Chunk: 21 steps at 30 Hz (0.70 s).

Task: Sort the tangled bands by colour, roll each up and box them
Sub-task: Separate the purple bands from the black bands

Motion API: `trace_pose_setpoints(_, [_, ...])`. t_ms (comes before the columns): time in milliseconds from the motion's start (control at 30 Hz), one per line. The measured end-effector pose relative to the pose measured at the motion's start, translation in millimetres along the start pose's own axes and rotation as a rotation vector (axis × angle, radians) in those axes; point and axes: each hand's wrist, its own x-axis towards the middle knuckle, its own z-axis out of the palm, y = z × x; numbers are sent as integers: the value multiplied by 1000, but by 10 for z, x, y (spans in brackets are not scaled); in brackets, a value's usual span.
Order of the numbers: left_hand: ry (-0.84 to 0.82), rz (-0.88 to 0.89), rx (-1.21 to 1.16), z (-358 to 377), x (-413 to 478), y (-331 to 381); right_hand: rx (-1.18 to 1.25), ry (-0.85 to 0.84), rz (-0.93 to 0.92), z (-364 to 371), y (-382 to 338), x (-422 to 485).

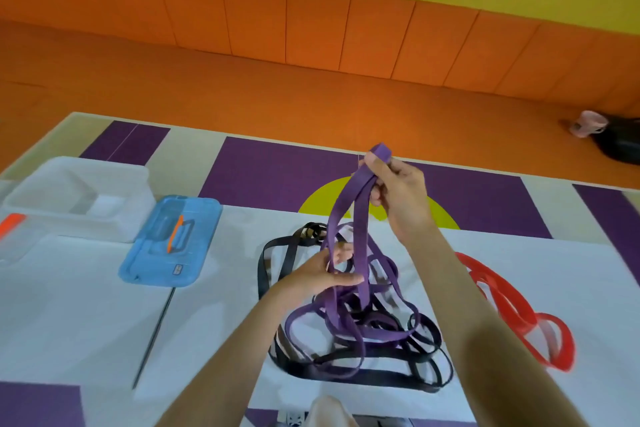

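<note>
A tangle of purple bands and black bands lies on the white sheet in front of me. My right hand is raised and grips the top of a purple band, which hangs down in long strands to the heap. Lower down, my left hand holds those hanging purple strands between thumb and fingers. Off to the right, apart from the heap, lie red bands. A clear plastic box stands at the far left.
A blue box lid with an orange clip lies right of the clear box. A thin dark rod lies on the white sheet. A second clear container with an orange latch is at the left edge. Pink and black items sit by the orange wall.
</note>
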Motion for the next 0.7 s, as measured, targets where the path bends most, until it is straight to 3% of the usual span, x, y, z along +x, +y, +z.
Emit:
trace_pose_setpoints(100, [-29, 56, 32, 22, 21, 132, 161, 71, 114, -189, 29, 42])
trace_pose_setpoints(200, [81, 141, -16, 114, 21, 314, 241, 24, 243, -404, 178, 70])
trace_pose_setpoints(367, [207, 307, -102, 244, -12, 694, -137, -180, 423, -560, 535, -131])
trace_pose_setpoints(467, [286, 344, -196, 222, -8, 890, -198, -375, 488, -456, 783, -448])
trace_pose_setpoints(567, [337, 311, -329, 117, -68, 1001, -217, -492, 405, -467, 1012, -673])
trace_pose_setpoints(700, [352, 352, -430, -68, -258, 1114, -490, -433, 205, -471, 1118, -717])
